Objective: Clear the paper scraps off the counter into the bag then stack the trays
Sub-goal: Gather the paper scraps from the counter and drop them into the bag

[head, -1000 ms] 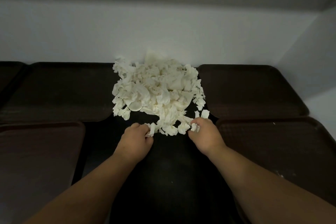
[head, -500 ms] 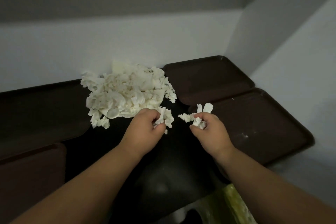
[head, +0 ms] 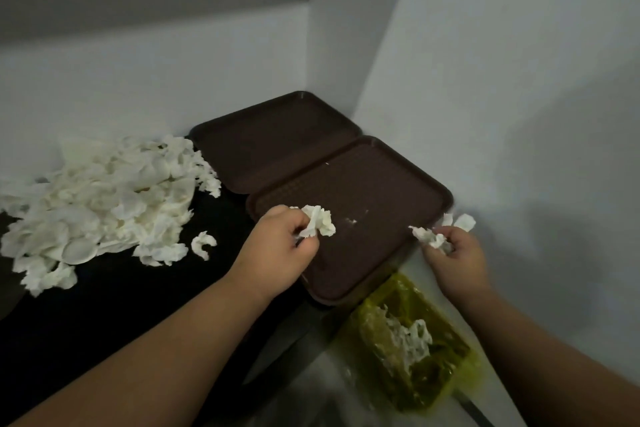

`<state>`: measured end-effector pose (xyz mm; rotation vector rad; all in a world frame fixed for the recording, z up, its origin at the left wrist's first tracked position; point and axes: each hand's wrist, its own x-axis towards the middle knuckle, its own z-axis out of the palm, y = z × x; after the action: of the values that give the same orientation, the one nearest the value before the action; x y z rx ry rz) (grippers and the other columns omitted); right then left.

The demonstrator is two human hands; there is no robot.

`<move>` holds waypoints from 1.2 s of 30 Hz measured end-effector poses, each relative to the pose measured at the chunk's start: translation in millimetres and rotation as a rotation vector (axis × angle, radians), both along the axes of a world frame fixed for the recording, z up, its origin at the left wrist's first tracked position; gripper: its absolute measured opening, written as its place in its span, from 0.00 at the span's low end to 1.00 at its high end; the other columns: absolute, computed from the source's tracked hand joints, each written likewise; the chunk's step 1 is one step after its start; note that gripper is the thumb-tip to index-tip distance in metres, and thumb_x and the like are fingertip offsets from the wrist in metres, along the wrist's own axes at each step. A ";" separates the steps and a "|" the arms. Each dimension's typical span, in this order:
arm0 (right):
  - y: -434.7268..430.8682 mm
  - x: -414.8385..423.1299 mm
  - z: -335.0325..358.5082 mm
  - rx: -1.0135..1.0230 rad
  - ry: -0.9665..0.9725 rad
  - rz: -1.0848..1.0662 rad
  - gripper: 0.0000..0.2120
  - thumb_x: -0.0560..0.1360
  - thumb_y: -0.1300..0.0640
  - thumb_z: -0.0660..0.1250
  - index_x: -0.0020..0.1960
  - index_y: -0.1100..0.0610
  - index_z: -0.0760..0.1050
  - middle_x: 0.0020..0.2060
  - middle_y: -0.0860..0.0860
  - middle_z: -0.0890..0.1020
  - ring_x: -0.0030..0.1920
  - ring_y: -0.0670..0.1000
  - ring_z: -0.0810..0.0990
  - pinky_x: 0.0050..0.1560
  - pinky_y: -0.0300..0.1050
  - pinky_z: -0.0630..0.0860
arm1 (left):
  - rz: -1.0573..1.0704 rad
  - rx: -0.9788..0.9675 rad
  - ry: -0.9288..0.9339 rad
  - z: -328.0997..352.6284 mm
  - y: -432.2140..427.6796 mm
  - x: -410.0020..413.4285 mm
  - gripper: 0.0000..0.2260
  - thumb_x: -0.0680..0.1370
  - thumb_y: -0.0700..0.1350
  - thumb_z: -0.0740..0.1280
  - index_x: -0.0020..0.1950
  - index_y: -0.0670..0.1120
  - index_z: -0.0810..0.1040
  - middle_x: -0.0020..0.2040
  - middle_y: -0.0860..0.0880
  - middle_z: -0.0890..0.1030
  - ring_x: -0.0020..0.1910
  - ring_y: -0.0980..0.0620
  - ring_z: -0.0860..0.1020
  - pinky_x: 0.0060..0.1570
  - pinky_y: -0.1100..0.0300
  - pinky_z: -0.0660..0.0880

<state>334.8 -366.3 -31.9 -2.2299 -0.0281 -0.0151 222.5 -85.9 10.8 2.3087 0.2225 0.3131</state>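
Observation:
A big pile of white paper scraps lies on the black counter at the left, against the back wall. My left hand grips a wad of scraps above the near brown tray. My right hand pinches a smaller bunch of scraps just past that tray's right edge, above and behind the yellow-green bag. The bag hangs open below the counter edge with scraps inside. A second brown tray lies behind the first, in the corner.
One stray scrap lies on the counter between the pile and my left hand. Small crumbs dot the near tray. White walls close off the back and the right side. The counter's front edge runs beside the bag.
Both hands have carried their scraps to the right, away from the pile and over the near tray toward the bag. My view has swung right and down, bringing the bag into sight.

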 end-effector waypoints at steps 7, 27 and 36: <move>-81.0 16.0 -31.7 -0.123 0.182 0.007 0.15 0.73 0.59 0.74 0.59 0.55 0.79 0.48 0.50 0.80 0.44 0.49 0.79 0.47 0.41 0.70 | -0.142 0.004 0.085 -15.4 -93.8 54.1 0.06 0.76 0.45 0.70 0.39 0.50 0.77 0.44 0.54 0.74 0.44 0.59 0.75 0.41 0.67 0.70; -204.0 50.4 -95.1 -0.031 0.556 0.051 0.21 0.75 0.58 0.72 0.68 0.49 0.75 0.63 0.51 0.77 0.50 0.51 0.81 0.45 0.47 0.81 | -0.243 0.026 0.414 -104.3 -247.7 143.1 0.04 0.78 0.46 0.68 0.45 0.55 0.76 0.49 0.54 0.72 0.42 0.56 0.76 0.42 0.62 0.71; -238.8 38.9 -97.9 0.040 0.542 0.025 0.09 0.76 0.57 0.72 0.55 0.48 0.77 0.49 0.49 0.80 0.41 0.45 0.79 0.37 0.37 0.73 | -0.314 0.108 0.628 -145.1 -283.0 158.4 0.14 0.77 0.52 0.71 0.62 0.54 0.77 0.61 0.54 0.70 0.55 0.51 0.77 0.53 0.59 0.75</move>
<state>373.8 -605.1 -129.8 -2.1252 0.2379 0.5937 380.9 -368.9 -134.3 2.4402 0.1477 -0.5783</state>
